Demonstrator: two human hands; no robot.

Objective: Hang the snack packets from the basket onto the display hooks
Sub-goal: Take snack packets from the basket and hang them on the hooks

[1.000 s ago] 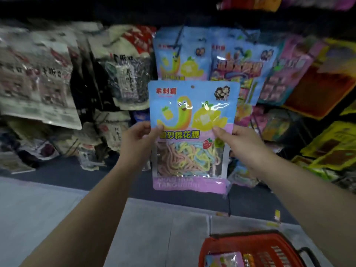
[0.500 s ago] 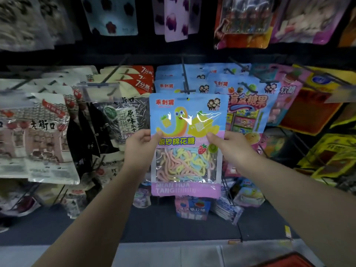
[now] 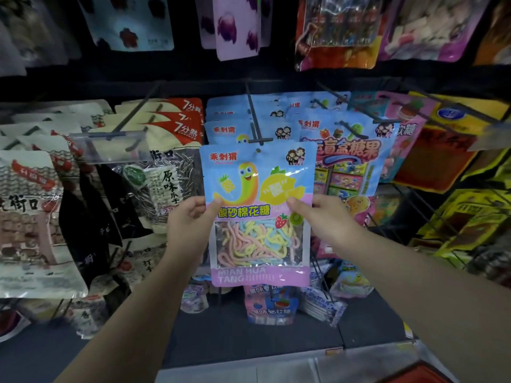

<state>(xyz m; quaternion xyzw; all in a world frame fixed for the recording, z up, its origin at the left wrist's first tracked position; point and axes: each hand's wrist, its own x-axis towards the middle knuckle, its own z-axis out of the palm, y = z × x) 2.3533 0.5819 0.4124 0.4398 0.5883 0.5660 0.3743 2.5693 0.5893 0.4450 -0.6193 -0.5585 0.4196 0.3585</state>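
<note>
I hold a blue and pink candy packet point(image 3: 258, 175) upright in front of the display. My left hand point(image 3: 190, 219) pinches its left edge and my right hand point(image 3: 318, 217) pinches its right edge, thumbs on the front. The small hole near the packet's top sits just below the tip of a black display hook point(image 3: 255, 125). Several matching blue packets point(image 3: 243, 128) hang on that hook behind it. A red corner of the basket point(image 3: 423, 374) shows at the bottom right.
Sunflower seed bags point(image 3: 163, 172) hang on hooks to the left, a clear price tag point(image 3: 110, 147) in front of them. Pink and blue candy bags point(image 3: 351, 161) and yellow packets point(image 3: 475, 211) hang to the right. More packets hang above and below.
Both hands have raised the packet toward the hook's tip. The view has tilted up, so the basket has slid almost out of frame.
</note>
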